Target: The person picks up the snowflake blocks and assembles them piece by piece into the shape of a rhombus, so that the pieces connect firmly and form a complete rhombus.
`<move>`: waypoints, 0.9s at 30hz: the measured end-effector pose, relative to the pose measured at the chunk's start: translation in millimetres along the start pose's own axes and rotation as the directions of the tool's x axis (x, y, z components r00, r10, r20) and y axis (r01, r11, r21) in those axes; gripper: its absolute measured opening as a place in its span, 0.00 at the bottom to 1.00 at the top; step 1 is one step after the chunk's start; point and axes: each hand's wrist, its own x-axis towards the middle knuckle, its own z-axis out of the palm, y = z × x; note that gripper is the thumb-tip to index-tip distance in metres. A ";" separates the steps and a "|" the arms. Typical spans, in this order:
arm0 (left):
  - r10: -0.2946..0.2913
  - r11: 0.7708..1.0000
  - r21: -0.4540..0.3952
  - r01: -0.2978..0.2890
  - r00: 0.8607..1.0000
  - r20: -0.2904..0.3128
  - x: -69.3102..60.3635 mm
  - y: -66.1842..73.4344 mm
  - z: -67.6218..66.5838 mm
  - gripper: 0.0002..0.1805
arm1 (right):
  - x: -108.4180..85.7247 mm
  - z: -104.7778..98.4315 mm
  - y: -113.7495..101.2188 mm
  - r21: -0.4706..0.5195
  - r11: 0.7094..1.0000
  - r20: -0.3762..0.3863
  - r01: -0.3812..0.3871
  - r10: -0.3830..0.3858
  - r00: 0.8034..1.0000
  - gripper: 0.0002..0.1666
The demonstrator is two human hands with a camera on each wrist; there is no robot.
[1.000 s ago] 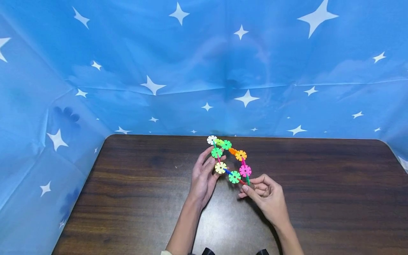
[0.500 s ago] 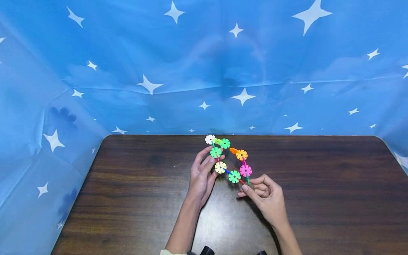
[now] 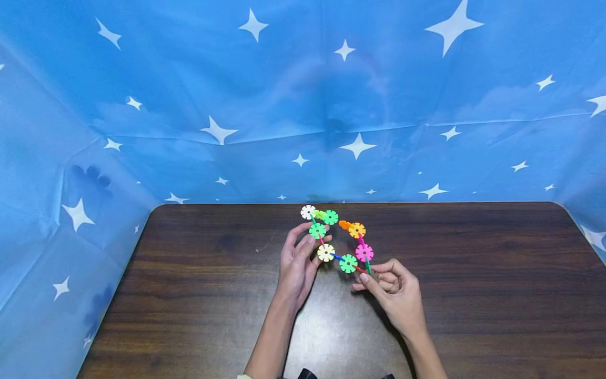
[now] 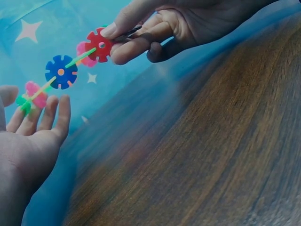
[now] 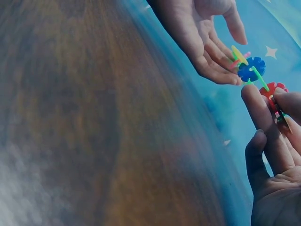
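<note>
A curved chain of coloured, notched plastic snowflake discs (image 3: 348, 263) hangs above the table between both hands. My right hand (image 3: 400, 297) pinches its near end between thumb and forefinger, by a red disc (image 4: 99, 45). A dark piece (image 4: 128, 34) shows between those fingertips; its shape is mostly hidden. My left hand (image 3: 295, 268) has its palm up, its extended fingers under the chain's left side and its thumb apart in the right wrist view. A white disc (image 3: 308, 212) tops that side. A gap separates a green disc (image 3: 331, 217) from an orange disc (image 3: 357, 230).
A dark brown wooden table (image 3: 199, 295) lies beneath the hands. Blue cloth with white stars (image 3: 265, 105) rises behind the table and along its sides. Two black objects (image 3: 306, 373) show at the bottom edge of the head view.
The gap between the upper green disc and the orange discs has widened, with the left side of the chain shifting slightly left together with my left hand. My right hand keeps its pinch.
</note>
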 end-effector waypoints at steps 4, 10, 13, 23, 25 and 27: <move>0.006 1.000 -0.011 -0.006 1.000 -0.009 -0.9 -0.9 0.3 0.18 | -0.6 -0.6 0.1 -0.029 0.999 -0.012 -0.015 0.014 1.000 0.13; 0.001 1.000 -0.012 -0.001 1.000 -0.003 -1.6 -1.0 0.7 0.16 | -0.4 -0.4 -0.4 -0.055 0.998 -0.030 -0.022 0.020 0.999 0.14; -0.007 1.000 -0.018 0.007 1.000 -0.007 -1.5 -0.8 0.3 0.15 | 0.1 0.0 -0.6 -0.047 0.999 -0.038 -0.026 0.024 0.999 0.14; 0.004 0.999 -0.032 -0.005 1.000 -0.013 -1.2 -1.1 0.0 0.11 | 1.1 0.1 0.3 -0.022 0.999 -0.038 -0.029 0.028 0.999 0.15; 0.005 0.999 -0.038 -0.005 1.000 -0.014 -0.7 -1.1 0.6 0.11 | 1.0 -0.3 0.7 -0.021 0.999 -0.035 -0.026 0.026 0.999 0.15; 0.004 0.999 -0.044 -0.005 1.000 -0.015 0.0 -1.2 0.8 0.11 | 1.1 -0.7 1.1 -0.015 1.000 -0.031 -0.022 0.022 0.999 0.15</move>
